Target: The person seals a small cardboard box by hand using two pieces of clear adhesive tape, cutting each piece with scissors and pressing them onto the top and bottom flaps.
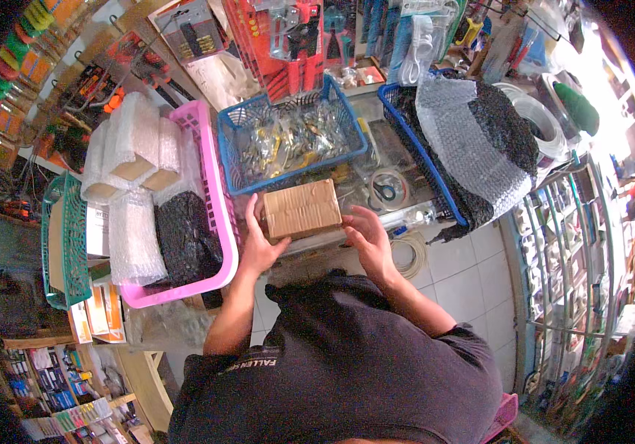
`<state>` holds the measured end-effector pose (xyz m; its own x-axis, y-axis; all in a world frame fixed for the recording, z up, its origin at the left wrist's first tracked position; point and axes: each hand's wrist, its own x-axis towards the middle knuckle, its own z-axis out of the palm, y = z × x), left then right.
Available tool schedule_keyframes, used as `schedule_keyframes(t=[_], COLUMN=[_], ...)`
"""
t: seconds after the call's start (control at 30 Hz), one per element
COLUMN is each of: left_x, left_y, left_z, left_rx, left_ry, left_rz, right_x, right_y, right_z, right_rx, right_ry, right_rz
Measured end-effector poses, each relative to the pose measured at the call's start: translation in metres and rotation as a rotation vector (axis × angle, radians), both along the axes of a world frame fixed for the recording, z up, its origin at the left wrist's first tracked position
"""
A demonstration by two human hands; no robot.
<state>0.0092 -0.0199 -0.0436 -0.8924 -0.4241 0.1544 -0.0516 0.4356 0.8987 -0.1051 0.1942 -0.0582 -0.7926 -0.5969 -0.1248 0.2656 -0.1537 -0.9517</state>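
Note:
A small brown cardboard box is at the counter's front edge, between my two hands. My left hand is at its left end, with the thumb under the near corner and the fingers up along the side. At the right end, the fingertips of my right hand meet the box's edge, the fingers bent and slightly spread. Just beyond the box stands a blue plastic basket holding many small packaged metal parts. To its right, a roll of clear tape encircles dark-handled scissors.
A pink basket at left holds several bubble-wrapped boxes and a black-wrapped parcel. At right, a blue basket carries bubble wrap. Coiled cable lies below the counter. A green basket stands far left.

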Motion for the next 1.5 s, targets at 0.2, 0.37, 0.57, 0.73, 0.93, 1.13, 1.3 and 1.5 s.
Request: schedule_keyframes(t=[0.2,0.37,0.57,0.73,0.93,1.13,1.3,1.5], left_x=[0.006,0.015,0.021,0.028,0.033,0.044,0.041,0.038], left_y=[0.008,0.025,0.031,0.043,0.068,0.077,0.081,0.059], left_z=[0.000,-0.004,-0.013,-0.011,-0.019,-0.019,-0.012,-0.003], left_rx=[-0.126,-0.231,-0.240,-0.347,-0.297,-0.220,-0.215,-0.178], left_ry=[0.027,0.052,0.094,0.079,0.033,0.128,0.249,0.220], left_rz=[0.053,0.140,0.198,0.303,0.281,0.091,0.009,0.313], right_x=[-0.001,-0.002,-0.002,0.008,0.015,-0.003,-0.035,-0.034], right_y=[0.000,-0.001,-0.008,-0.010,-0.015,-0.026,-0.039,-0.009], right_z=[0.000,0.010,0.008,0.001,0.007,0.008,0.006,0.009], right_rx=[-0.007,-0.086,-0.059,-0.069,-0.173,-0.203,-0.211,-0.129], right_ry=[-0.012,-0.065,-0.023,0.019,-0.009,0.011,0.046,0.065], right_rz=[-0.037,-0.059,-0.087,-0.038,0.067,0.072,0.065,-0.131])
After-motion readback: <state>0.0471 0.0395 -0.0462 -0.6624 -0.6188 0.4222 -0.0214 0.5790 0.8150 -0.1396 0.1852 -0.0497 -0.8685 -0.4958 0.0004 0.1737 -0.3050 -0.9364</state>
